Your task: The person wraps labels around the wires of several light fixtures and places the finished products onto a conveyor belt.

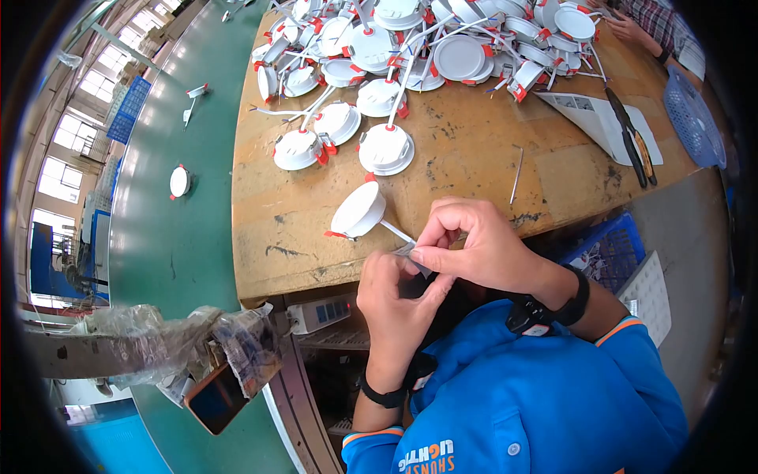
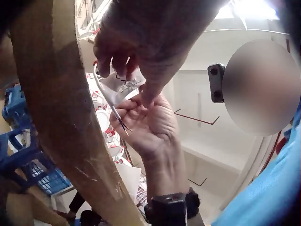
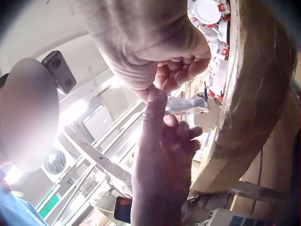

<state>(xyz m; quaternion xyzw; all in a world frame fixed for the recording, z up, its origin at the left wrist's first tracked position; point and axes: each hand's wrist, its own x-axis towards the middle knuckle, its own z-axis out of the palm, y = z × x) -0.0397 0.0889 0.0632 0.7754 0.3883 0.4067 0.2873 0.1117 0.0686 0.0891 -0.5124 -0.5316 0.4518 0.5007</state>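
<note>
A round white downlight (image 1: 359,210) with red spring clips lies tilted near the table's front edge. Its white cable (image 1: 397,232) runs to both hands. Between the thumbs and fingers is a thin, pale printed label (image 2: 121,87), beside the cable with its bare wire ends. My left hand (image 1: 395,296) pinches the label from the left. From the other side my right hand (image 1: 482,245) pinches it, thumb tip close to the left thumb. The fingers cover part of the label; I cannot tell whether it is wrapped round the cable.
Several more downlights (image 1: 384,150) stand behind, before a big heap with tangled cables. Pliers (image 1: 629,136) lie on a paper sheet (image 1: 584,118) at the right, with a thin metal rod (image 1: 517,175) nearer. A blue basket (image 1: 693,118) is at the right edge, and another person's hand (image 1: 629,31) beyond.
</note>
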